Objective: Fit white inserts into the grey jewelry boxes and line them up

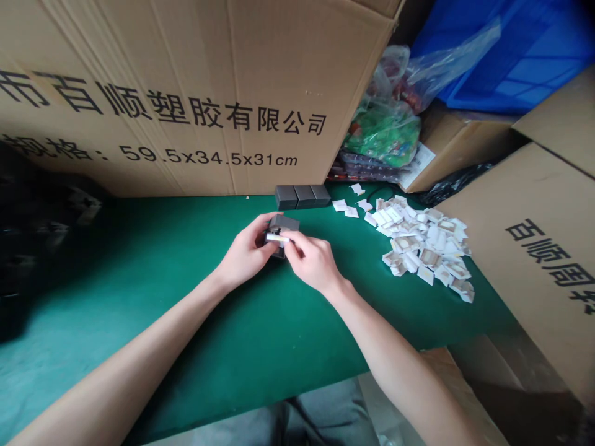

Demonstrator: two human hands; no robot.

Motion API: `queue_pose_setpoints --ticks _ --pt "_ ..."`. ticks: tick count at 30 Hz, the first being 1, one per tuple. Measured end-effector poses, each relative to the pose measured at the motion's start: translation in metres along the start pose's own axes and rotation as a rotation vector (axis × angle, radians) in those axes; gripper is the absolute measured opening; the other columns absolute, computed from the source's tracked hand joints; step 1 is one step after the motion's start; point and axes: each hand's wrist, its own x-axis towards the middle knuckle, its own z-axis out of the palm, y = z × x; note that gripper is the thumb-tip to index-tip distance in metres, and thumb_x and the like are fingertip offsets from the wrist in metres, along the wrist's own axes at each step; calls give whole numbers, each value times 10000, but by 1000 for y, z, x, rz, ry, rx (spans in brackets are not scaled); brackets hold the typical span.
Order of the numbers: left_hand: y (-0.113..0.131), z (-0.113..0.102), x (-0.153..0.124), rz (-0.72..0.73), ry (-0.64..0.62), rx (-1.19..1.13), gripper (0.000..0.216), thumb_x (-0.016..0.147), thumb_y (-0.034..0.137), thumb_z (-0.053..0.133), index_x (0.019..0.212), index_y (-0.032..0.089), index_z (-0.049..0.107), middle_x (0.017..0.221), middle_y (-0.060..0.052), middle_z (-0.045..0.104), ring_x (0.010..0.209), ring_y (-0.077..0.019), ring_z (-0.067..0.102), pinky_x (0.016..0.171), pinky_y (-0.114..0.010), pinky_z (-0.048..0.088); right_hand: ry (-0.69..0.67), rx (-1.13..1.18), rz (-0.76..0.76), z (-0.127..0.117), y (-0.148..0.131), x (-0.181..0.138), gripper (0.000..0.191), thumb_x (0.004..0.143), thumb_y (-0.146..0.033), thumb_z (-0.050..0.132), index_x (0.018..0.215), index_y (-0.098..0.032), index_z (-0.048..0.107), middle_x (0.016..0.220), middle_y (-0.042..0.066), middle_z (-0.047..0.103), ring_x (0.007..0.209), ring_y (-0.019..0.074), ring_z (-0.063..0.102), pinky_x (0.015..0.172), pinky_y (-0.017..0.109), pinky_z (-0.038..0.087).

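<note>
My left hand [248,253] is closed around a small dark grey plastic box [286,223], held above the green table. My right hand [312,257] pinches a small white piece [277,238] against the open side of that box. Fingers hide part of both, so I cannot tell whether the white piece sits inside. Just beyond, several dark grey boxes [304,196] stand side by side in a row. To the right lies a heap of small white folded pieces [427,238], with a few loose ones [352,211] nearer the row.
A large printed carton [195,74] walls off the table's [186,347] back. Another carton [534,248] stands at the right. Bagged green parts [385,136] and a blue bin [520,56] are at the back right. Dark objects [41,229] pile up at the left.
</note>
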Motion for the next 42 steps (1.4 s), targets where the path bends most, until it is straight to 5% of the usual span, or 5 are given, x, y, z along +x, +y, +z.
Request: queue_pose_setpoints --ticks 12,24,30,42 --pt "4 0 0 -11 28 24 539 818 197 633 1352 153 576 1219 -107 694 993 -228 660 855 -369 565 10 17 -21 -2 -2 0 259 1035 -281 486 1111 -195 718 774 17 761 628 109 670 648 220 484" --pt "0 0 0 -23 33 12 535 815 164 601 1349 170 577 1135 -81 700 926 -205 639 822 -350 531 122 35 -73 -2 -3 1 207 994 -233 516 826 -208 634 537 -54 562 508 86 566 562 212 423" --pt "2 -2 1 -16 52 12 536 821 174 599 1357 162 572 1150 -77 696 979 -211 635 892 -357 511 -3 97 -124 -3 -8 1 258 978 -235 503 1030 -178 749 601 -30 670 534 92 598 612 212 474" --pt "3 -2 0 -24 46 52 565 836 191 583 1400 176 559 1260 -98 695 1079 -253 660 951 -410 531 -201 181 -14 -5 -5 -1 423 1017 -273 434 1370 -192 653 764 2 766 589 102 657 664 205 523"
